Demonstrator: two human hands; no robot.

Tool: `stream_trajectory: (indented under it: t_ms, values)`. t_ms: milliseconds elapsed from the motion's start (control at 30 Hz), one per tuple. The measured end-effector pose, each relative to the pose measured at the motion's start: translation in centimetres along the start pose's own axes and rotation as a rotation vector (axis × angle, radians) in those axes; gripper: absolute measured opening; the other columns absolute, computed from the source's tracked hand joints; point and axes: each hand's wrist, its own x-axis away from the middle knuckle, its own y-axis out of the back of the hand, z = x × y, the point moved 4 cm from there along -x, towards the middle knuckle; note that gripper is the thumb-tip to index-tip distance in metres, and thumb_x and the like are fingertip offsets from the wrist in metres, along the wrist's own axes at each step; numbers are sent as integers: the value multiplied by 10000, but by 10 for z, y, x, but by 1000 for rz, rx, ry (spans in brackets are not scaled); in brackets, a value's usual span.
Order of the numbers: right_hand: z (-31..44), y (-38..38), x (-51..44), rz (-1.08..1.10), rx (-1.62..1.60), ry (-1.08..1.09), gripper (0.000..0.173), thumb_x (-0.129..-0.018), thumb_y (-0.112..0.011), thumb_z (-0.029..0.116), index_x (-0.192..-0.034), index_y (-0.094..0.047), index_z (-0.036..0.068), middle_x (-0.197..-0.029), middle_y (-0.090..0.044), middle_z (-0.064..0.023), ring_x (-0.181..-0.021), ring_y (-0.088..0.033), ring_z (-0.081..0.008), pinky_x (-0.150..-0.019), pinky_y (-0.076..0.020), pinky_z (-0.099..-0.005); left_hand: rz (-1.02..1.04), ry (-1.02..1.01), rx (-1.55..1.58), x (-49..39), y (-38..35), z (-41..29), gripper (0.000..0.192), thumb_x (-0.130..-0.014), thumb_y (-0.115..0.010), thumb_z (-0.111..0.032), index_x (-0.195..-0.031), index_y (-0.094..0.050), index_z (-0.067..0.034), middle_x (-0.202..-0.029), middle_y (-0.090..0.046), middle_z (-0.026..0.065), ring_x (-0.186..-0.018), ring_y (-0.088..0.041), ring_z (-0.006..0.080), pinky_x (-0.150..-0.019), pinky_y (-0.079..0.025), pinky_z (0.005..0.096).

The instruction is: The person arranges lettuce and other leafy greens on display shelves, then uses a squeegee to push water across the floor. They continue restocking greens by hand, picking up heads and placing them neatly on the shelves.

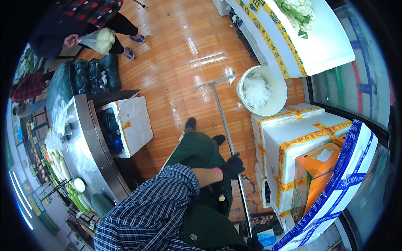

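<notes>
My left hand (234,166), in a black glove, is closed around the metal pole (224,120) of a long-handled floor tool. Its wide, thin head (213,83), like a squeegee or flat mop, lies on the wet floor, with a small white scrap (231,77) at its right end. At the bottom edge, my right hand (255,244), dark-gloved and partly cut off, is at the pole's upper end; its fingers are hard to make out. Right of the tool's head stands a white bucket (282,91) holding what looks like ice.
Taped foam boxes (273,135) are stacked at right; another box bearing cauliflower (298,14) stands above. At left are a steel counter (91,147), an open foam box (138,125) and dark-wrapped bundles (94,75). A person (72,40) holds a bagged cauliflower (105,40).
</notes>
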Motion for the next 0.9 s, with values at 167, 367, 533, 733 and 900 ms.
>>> stream_trajectory:
  t_ms: [167, 367, 533, 733, 900]
  values:
    - [-15, 4, 61, 218, -85, -473, 511, -897, -557, 339, -1357, -471, 132, -782, -623, -200, -664, -602, -328, -567, -448, -425, 66, -245, -291, 26, -1, -58, 96, -662, -640, -260, -635, -564, -207, -618, -531, 3, -677, -558, 207, -778, -395, 384]
    - [13, -10, 16, 303, 79, -297, 484, -934, -507, 207, -1408, -412, 185, -819, -623, -185, -705, -615, -331, -621, -477, -411, -42, -303, -310, 18, 48, -15, 229, -670, -651, -399, -618, -545, -202, -607, -515, 33, -672, -541, 230, -685, -400, 374]
    - [4, -46, -36, 4, -43, 64, 504, -911, -533, 157, -1398, -418, 220, -692, -604, -189, -626, -612, -356, -537, -463, -429, 41, -191, -383, 6, 56, 32, 373, -733, -632, -496, -624, -544, -151, -609, -504, 38, -708, -494, 258, -711, -400, 392]
    - [-102, -87, 16, 38, -87, 26, 483, -903, -528, 109, -1370, -461, 212, -797, -605, -176, -643, -593, -328, -530, -450, -400, 26, -253, -276, 42, -68, -14, 190, -700, -644, -329, -635, -556, -174, -630, -520, 28, -708, -502, 247, -708, -396, 383]
    - [-237, -147, 144, 226, -570, -560, 441, -907, -561, 134, -1342, -493, 112, -684, -582, -53, -552, -550, -172, -502, -443, -314, 121, -306, -165, 105, -195, -94, 137, -672, -652, -322, -639, -583, -209, -629, -546, 3, -690, -550, 231, -662, -387, 391]
